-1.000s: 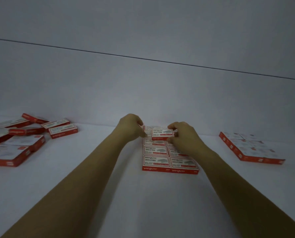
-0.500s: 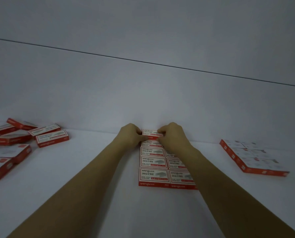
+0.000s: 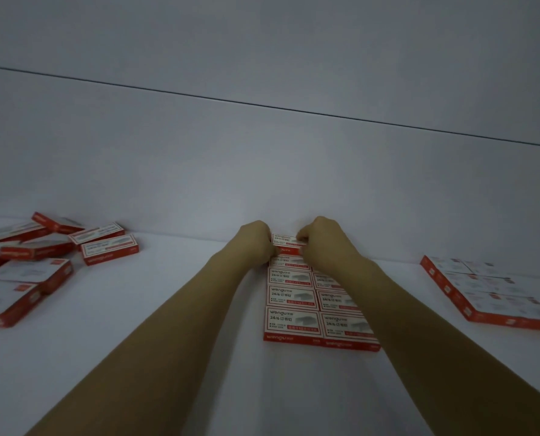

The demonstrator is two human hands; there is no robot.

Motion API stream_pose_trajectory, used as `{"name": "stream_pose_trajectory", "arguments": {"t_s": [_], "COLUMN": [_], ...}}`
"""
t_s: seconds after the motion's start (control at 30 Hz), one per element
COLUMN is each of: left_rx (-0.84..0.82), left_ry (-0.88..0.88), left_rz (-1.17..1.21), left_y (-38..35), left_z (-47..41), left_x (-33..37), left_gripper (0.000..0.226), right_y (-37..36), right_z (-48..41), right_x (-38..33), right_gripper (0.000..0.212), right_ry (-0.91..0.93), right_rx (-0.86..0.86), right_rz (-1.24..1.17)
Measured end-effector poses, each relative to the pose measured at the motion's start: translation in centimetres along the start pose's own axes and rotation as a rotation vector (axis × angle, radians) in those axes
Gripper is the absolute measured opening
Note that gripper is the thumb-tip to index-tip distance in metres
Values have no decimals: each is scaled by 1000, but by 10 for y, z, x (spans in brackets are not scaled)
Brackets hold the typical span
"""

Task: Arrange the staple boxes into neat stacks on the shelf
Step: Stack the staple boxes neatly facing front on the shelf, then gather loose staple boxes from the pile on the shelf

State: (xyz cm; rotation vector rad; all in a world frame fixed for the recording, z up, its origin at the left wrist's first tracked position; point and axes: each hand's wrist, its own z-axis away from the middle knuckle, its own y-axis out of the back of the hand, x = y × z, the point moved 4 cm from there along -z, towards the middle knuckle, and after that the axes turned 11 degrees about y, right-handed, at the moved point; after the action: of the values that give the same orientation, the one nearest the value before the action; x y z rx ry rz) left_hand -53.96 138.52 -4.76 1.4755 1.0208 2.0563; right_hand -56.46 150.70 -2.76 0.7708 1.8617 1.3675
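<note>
Far left, on the white shelf (image 3: 168,309): a loose heap of red-and-white staple boxes (image 3: 42,262), tilted and overlapping, partly blurred, well apart from the hands

Centre: left hand (image 3: 256,243) reaches in from below, fingers curled, pinching the left end of 1 small box (image 3: 286,242). That box sits at the far end of a tidy block of boxes (image 3: 294,309), close to the back wall (image 3: 262,168). The block runs in 2 columns, labels up, edges flush; the right forearm covers part of the right column

Right hand (image 3: 322,243), fingers also curled, grips the right end of the same small box

Far right: a flat group of boxes (image 3: 489,294), packed side by side, set at an angle to the centre block, well apart from it
</note>
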Motion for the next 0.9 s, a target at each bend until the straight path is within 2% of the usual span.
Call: {"name": "stream_pose_trajectory", "arguments": {"t_s": [0.13, 0.23, 0.3, 0.4, 0.53, 0.7, 0.9], "left_rx": [79, 150, 196, 292, 415, 525, 573], "left_ry": [-9, 5, 12, 52, 148, 301, 469], "left_rz": [-93, -188, -273, -371, -420, -430, -450], "left_y": [0, 13, 31, 70, 124, 177, 203], "left_z": [14, 30, 37, 51, 81, 128, 185], "left_x": [2, -10, -27, -59, -98, -150, -204], "left_gripper": [13, 22, 22, 25, 28, 19, 27], "right_y": [2, 8, 14, 15, -2, -23, -36], "right_z": [2, 4, 3, 1, -5, -6, 10], "right_x": [-8, -17, -26, -56, -115, -189, -272], "right_gripper": [23, 28, 32, 35, 38, 38, 37], "right_ry": [44, 70, 83, 176, 351, 517, 740], "right_rx": [-96, -192, -182, -111, -168, -202, -187], "right_rz": [127, 239, 280, 236, 112, 36, -42]}}
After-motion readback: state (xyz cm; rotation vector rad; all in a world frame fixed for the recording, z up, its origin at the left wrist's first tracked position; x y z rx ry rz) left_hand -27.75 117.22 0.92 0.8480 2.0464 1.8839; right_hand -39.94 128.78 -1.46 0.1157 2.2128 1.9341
